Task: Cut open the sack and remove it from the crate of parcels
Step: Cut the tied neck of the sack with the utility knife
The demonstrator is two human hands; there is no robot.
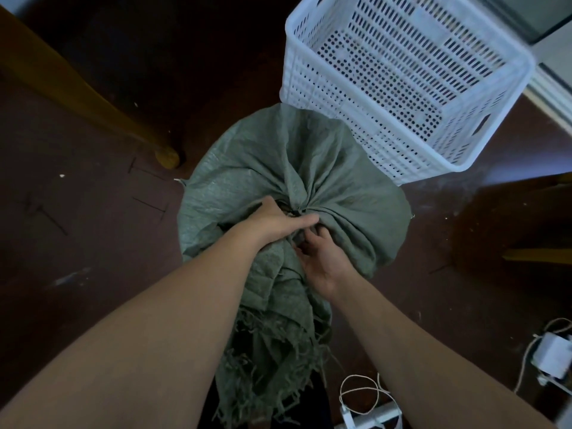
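A bulging grey-green woven sack (pixel 334 168) stands on the dark floor, its neck bunched and tied at the middle. My left hand (pixel 278 222) grips the gathered neck from the left. My right hand (pixel 318 258) reaches in just below the knot, fingers curled into the bunched cloth. The sack's frayed open end (pixel 278 351) hangs down towards me. What the sack holds is hidden. No cutting tool shows.
An empty white perforated plastic crate (pixel 411 85) sits just beyond the sack at the upper right. A wooden furniture leg (pixel 167 157) stands to the left. A coil of string (pixel 359 394) and a white charger with cable (pixel 551 357) lie at the bottom right.
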